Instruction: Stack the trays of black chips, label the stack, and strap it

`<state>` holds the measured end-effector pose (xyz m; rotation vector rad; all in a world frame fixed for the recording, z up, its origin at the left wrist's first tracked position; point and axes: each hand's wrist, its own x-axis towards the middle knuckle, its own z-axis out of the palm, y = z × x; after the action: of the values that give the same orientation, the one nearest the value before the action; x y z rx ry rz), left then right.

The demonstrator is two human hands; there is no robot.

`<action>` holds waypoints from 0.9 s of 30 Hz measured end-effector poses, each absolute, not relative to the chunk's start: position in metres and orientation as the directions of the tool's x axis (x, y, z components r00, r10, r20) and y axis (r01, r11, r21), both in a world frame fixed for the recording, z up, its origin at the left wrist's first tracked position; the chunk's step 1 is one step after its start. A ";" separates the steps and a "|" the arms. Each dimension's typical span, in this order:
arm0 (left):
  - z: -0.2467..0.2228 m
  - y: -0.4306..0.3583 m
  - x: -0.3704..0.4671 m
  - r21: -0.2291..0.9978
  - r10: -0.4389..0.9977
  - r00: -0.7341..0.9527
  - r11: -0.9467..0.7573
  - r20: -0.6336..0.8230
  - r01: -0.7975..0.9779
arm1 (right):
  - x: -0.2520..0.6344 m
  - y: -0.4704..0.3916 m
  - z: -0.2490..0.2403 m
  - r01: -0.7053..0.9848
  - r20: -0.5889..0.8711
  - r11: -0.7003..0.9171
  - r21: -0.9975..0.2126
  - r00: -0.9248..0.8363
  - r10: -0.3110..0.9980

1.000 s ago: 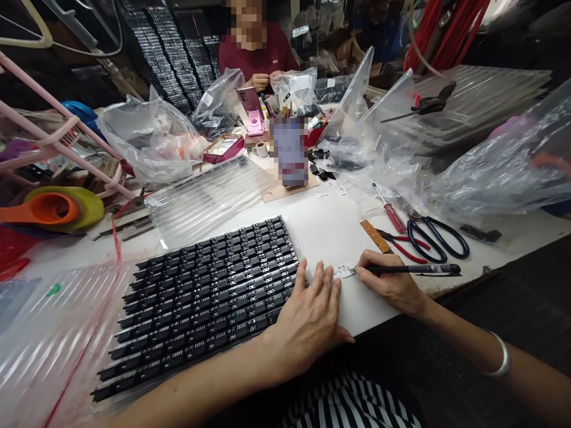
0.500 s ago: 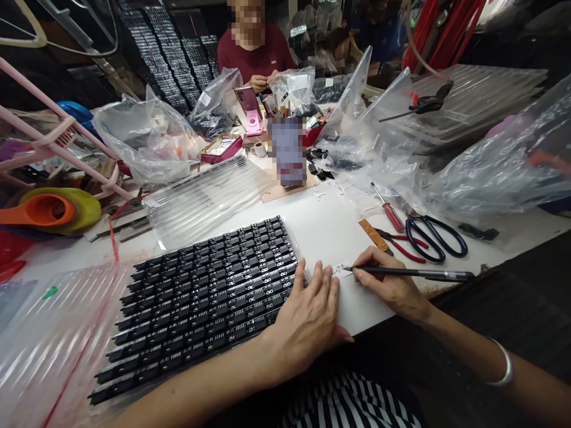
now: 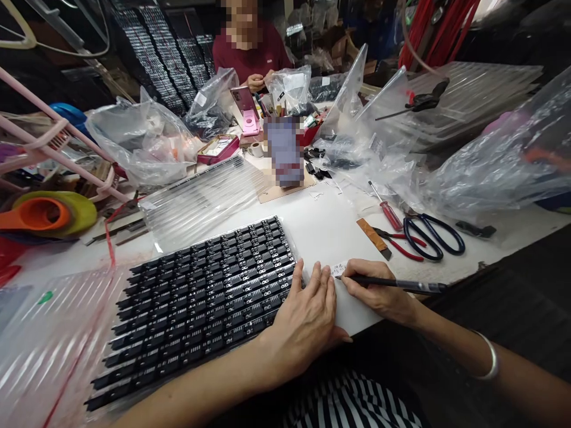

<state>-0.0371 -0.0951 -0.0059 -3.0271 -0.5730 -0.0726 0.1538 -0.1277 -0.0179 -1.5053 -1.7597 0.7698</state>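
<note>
My right hand (image 3: 372,291) pinches a black pen (image 3: 401,284), its tip down on a small white paper label (image 3: 339,268) that bears handwritten marks. Flat on the table beside that label lies my left hand (image 3: 307,309), fingers stretched out, covering part of the label's left side. Its fingertips are at the right edge of a clear plastic tray filled with rows of small black electronic parts (image 3: 200,297). My left forearm crosses over the tray's near edge.
Right of my hands lie a box cutter (image 3: 375,238), red-handled pliers (image 3: 401,245), scissors (image 3: 435,238) and a red screwdriver (image 3: 391,215). An empty ribbed tray (image 3: 205,199) sits behind the filled one. Plastic bags (image 3: 143,142) crowd the table. Opposite sits a co-worker (image 3: 252,56), hands together.
My right hand has shifted left and slightly down, bringing the pen tip to a lower spot on the label. My left hand stays in place; the view has moved slightly.
</note>
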 end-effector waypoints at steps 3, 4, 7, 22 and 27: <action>-0.005 -0.095 -0.037 -0.055 0.357 0.932 -0.931 0.066 0.361 | 0.154 -0.128 -0.021 0.592 0.143 0.176 -0.786 -0.103 0.984; -0.005 -0.095 -0.037 -0.055 0.355 0.932 -0.932 0.072 0.359 | 0.154 -0.129 -0.021 0.594 0.152 0.182 -0.784 -0.101 0.983; -0.006 -0.095 -0.037 -0.058 0.355 0.931 -0.931 0.084 0.360 | 0.154 -0.128 -0.021 0.599 0.174 0.199 -0.776 -0.100 0.980; -0.004 -0.095 -0.036 -0.058 0.350 0.933 -0.933 0.084 0.356 | 0.154 -0.129 -0.017 0.601 0.126 0.156 -0.784 -0.091 0.988; -0.005 -0.095 -0.037 -0.071 0.349 0.934 -0.933 0.076 0.354 | 0.155 -0.128 -0.018 0.608 0.129 0.162 -0.777 -0.099 0.987</action>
<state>-0.0367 -0.0951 -0.0046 -3.0072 -0.5474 -0.0951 0.1548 -0.1284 -0.0175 -1.5189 -1.7875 0.7387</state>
